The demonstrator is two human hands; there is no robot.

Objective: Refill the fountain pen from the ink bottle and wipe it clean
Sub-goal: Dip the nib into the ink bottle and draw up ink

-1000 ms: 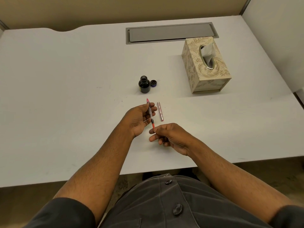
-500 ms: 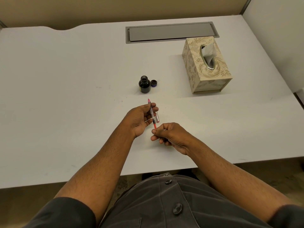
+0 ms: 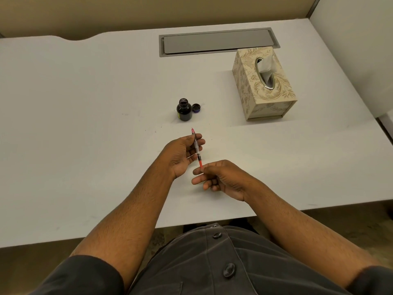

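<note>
Near the table's front edge, your left hand (image 3: 182, 154) grips the fountain pen (image 3: 197, 148), nib toward the uncapped ink bottle (image 3: 183, 110); right-hand fingers (image 3: 204, 168) pinch its red end, probably to work the filler.

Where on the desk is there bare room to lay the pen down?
Bare desk spreads wide left of the ink bottle and left hand. Another patch lies right of the right hand, in front of the tissue box. It is crowded between bottle, cap and pen.
</note>
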